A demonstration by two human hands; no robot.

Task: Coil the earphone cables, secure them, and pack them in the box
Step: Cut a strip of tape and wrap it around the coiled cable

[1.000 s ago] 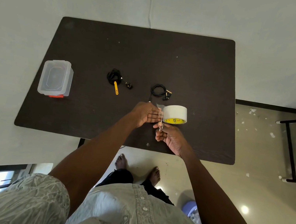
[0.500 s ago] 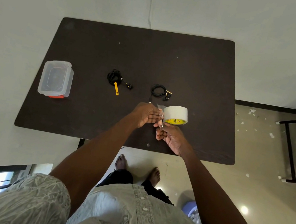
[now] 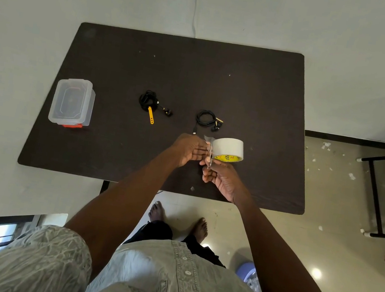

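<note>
Nearest, the right hand point(image 3: 221, 179) has its grip curled around a slim metal tool point(image 3: 209, 157), probably scissors, with the blade upright against the free end of the tape. The left hand point(image 3: 189, 149) lies just beside it, fingers extended flat toward the strip point(image 3: 209, 139) drawn off the roll of tape point(image 3: 228, 149); whether it pinches the strip cannot be told. Compared with half a second ago, both hands and the roll sit almost unchanged, so the cut appears not yet made. Farther on the bench point(image 3: 257, 93), the right earphone coil point(image 3: 207, 119) lies loose and unsecured. The left earphone coil point(image 3: 147, 100) carries a yellow tie point(image 3: 150, 115). Farthest left stands the closed clear box point(image 3: 72, 101), well apart from both coils.
</note>
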